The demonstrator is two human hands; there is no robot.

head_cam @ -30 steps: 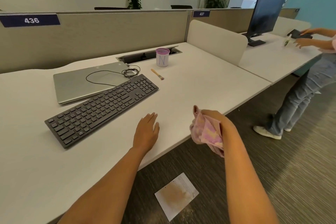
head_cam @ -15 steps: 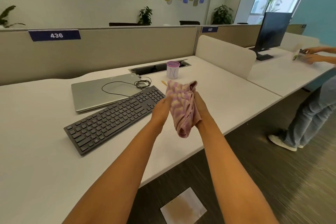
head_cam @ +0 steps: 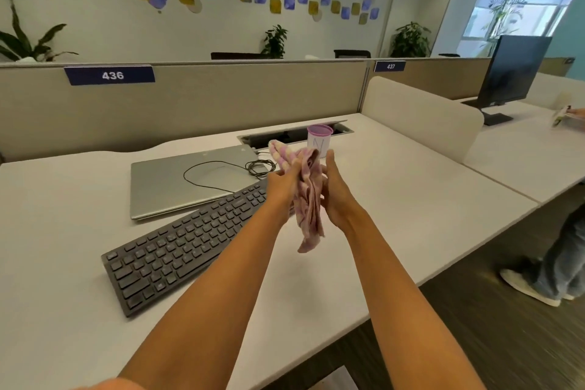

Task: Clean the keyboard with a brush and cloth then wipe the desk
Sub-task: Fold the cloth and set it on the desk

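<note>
Both hands, the left hand (head_cam: pixel 286 182) having lifted off the desk (head_cam: pixel 395 199) within the last second to join the right hand (head_cam: pixel 335 190), now clamp the pink cloth (head_cam: pixel 308 199) above the keyboard (head_cam: pixel 190 244), indicating wiping is imminent.

Cloth (head_cam: pixel 306 199): pink-and-white checked, crumpled, hanging lengthwise above the counter (head_cam: pixel 395 199), pressed between left hand (head_cam: pixel 281 184) and right hand (head_cam: pixel 335 190), one end sticking up over the fingers; keyboard (head_cam: pixel 183 244): black, full-size, flat on the white counter, set diagonally, just in front of a closed laptop, its right end hidden behind the hands.
</note>
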